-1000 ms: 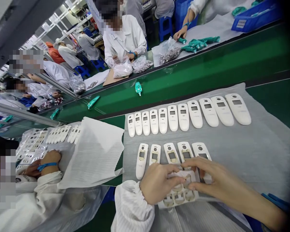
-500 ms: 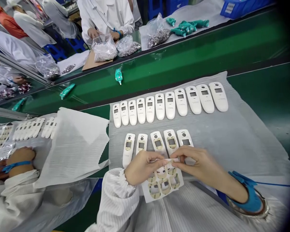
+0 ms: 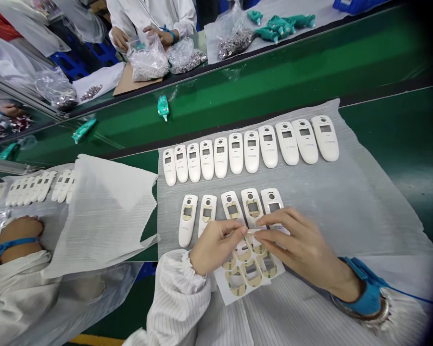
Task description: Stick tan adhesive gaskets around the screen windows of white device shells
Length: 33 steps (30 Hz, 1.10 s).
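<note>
My left hand (image 3: 216, 246) pinches the top edge of a white sticker sheet (image 3: 247, 274) that carries several ring-shaped adhesive pieces. My right hand (image 3: 296, 242) meets it, with thumb and forefinger closed on a thin sticker at that same edge. Both hands hover over the near row of white device shells (image 3: 231, 211) with open windows, lying on a grey foam sheet (image 3: 364, 206). A far row of finished white shells (image 3: 250, 150) with small screens lies behind.
A folded white foam sheet (image 3: 104, 216) lies to the left, beside a co-worker's arm (image 3: 18, 235) and more white shells (image 3: 36, 185). A green conveyor belt (image 3: 274, 81) carries teal parts (image 3: 162, 106). Across it, a person handles plastic bags of small parts (image 3: 147, 60).
The view has dropped and shifted, so everything sits higher in frame. My hands have lifted the sticker sheet's edge and my right fingers have closed into a pinch on a sticker.
</note>
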Each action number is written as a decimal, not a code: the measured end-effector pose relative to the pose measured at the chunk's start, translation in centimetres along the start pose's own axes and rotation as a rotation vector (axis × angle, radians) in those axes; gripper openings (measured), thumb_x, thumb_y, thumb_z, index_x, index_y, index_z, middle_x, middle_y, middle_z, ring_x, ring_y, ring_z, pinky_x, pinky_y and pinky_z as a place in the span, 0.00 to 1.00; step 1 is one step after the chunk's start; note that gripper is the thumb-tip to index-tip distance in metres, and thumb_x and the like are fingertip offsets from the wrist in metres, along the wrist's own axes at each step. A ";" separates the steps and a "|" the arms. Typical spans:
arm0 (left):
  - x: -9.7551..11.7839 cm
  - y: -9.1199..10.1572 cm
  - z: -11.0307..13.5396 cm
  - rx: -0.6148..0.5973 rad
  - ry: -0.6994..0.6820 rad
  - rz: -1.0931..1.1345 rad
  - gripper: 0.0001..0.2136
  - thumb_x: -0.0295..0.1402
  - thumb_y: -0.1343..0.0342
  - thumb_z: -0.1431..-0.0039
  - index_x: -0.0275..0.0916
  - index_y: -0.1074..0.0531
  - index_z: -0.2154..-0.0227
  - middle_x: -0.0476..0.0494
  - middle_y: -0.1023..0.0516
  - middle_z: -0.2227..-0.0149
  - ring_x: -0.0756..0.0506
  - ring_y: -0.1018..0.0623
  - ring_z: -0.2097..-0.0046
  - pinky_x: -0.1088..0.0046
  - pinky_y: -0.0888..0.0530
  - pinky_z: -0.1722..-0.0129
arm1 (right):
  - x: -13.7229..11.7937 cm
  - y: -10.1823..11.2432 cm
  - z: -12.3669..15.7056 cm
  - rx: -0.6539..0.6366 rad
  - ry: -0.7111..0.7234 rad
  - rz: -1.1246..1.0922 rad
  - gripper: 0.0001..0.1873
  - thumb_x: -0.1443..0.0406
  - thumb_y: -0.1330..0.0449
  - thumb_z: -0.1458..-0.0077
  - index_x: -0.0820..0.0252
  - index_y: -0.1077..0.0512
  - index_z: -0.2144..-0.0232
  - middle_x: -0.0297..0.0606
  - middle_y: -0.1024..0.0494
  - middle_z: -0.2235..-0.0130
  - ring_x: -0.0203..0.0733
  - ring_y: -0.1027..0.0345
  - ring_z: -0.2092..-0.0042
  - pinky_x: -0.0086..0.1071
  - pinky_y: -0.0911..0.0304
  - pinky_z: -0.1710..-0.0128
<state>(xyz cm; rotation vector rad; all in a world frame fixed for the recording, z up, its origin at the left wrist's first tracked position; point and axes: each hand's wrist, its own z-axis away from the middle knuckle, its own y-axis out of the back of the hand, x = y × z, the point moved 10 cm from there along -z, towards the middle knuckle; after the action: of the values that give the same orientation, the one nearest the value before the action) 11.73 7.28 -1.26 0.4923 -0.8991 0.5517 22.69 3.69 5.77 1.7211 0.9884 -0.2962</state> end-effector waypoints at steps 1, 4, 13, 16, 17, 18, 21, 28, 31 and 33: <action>0.0 0.0 -0.1 0.001 0.001 -0.015 0.16 0.42 0.53 0.38 0.35 0.29 0.74 0.55 0.45 0.81 0.54 0.46 0.78 0.77 0.46 0.78 | -0.4 0.1 0.2 0.004 0.037 0.007 0.06 0.72 0.42 0.42 0.58 0.29 0.63 0.40 0.26 0.58 0.41 0.36 0.60 0.37 0.37 0.63; -0.1 0.2 -0.2 0.020 0.013 -0.110 0.16 0.40 0.54 0.37 0.36 0.30 0.75 0.55 0.44 0.82 0.53 0.43 0.78 0.77 0.45 0.77 | -1.1 0.3 0.8 -0.007 0.066 -0.107 0.07 0.71 0.42 0.42 0.56 0.28 0.62 0.39 0.26 0.59 0.41 0.35 0.58 0.36 0.36 0.61; 2.2 -4.1 0.5 -0.092 -0.298 -0.609 0.12 0.33 0.53 0.35 0.39 0.25 0.66 0.48 0.23 0.69 0.48 0.26 0.65 0.71 0.31 0.62 | 8.9 1.5 2.5 -0.014 -0.736 -0.622 0.12 0.54 0.38 0.46 0.55 0.25 0.74 0.38 0.28 0.55 0.47 0.33 0.54 0.39 0.35 0.56; 3.1 -5.0 0.7 -0.031 -0.404 -0.685 0.12 0.33 0.54 0.35 0.39 0.25 0.66 0.46 0.25 0.65 0.47 0.27 0.61 0.70 0.29 0.61 | 12.5 0.8 3.2 -0.044 -0.884 -0.601 0.16 0.51 0.37 0.49 0.57 0.25 0.74 0.38 0.28 0.53 0.50 0.35 0.50 0.41 0.40 0.50; 3.4 -5.2 0.8 -0.004 -0.438 -0.698 0.12 0.33 0.54 0.35 0.39 0.26 0.66 0.45 0.25 0.63 0.46 0.27 0.60 0.70 0.29 0.61 | 13.1 0.6 3.2 -0.041 -0.883 -0.588 0.16 0.50 0.37 0.49 0.57 0.25 0.74 0.39 0.27 0.53 0.51 0.36 0.49 0.42 0.41 0.50; 3.7 -5.3 0.9 0.020 -0.470 -0.705 0.12 0.33 0.55 0.35 0.39 0.26 0.66 0.45 0.26 0.62 0.46 0.28 0.59 0.70 0.28 0.61 | 13.5 0.5 3.1 -0.043 -0.872 -0.578 0.17 0.50 0.37 0.50 0.57 0.25 0.75 0.39 0.27 0.54 0.51 0.36 0.49 0.41 0.41 0.50; 4.4 -5.4 1.0 0.061 -0.548 -0.719 0.12 0.32 0.55 0.35 0.38 0.27 0.66 0.45 0.25 0.56 0.46 0.28 0.57 0.68 0.27 0.60 | 13.8 -0.1 2.8 -0.064 -0.837 -0.567 0.17 0.50 0.37 0.49 0.58 0.25 0.74 0.40 0.27 0.55 0.50 0.35 0.51 0.39 0.40 0.53; 4.7 -5.7 0.7 0.067 -0.573 -0.758 0.11 0.31 0.55 0.35 0.38 0.26 0.65 0.47 0.26 0.49 0.45 0.29 0.55 0.66 0.26 0.56 | 13.6 -0.7 2.3 -0.102 -0.775 -0.554 0.16 0.53 0.39 0.47 0.59 0.24 0.72 0.40 0.28 0.57 0.45 0.33 0.57 0.38 0.38 0.60; 4.8 -5.7 0.7 0.074 -0.578 -0.768 0.12 0.31 0.55 0.34 0.38 0.26 0.65 0.46 0.25 0.49 0.46 0.29 0.56 0.66 0.26 0.56 | 13.7 -0.7 2.3 -0.112 -0.786 -0.553 0.16 0.52 0.39 0.47 0.59 0.25 0.73 0.40 0.28 0.57 0.45 0.33 0.58 0.38 0.37 0.60; 4.9 -5.6 0.7 0.083 -0.583 -0.773 0.12 0.31 0.56 0.34 0.38 0.26 0.65 0.46 0.25 0.49 0.46 0.28 0.57 0.66 0.25 0.57 | 13.7 -0.8 2.4 -0.123 -0.789 -0.552 0.16 0.52 0.39 0.47 0.59 0.25 0.73 0.39 0.28 0.56 0.45 0.33 0.58 0.38 0.37 0.61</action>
<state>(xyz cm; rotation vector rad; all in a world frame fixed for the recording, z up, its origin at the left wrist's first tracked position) 17.33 3.75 2.28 1.0427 -1.1388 -0.2845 31.28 8.02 -4.28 1.0262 0.8265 -1.1447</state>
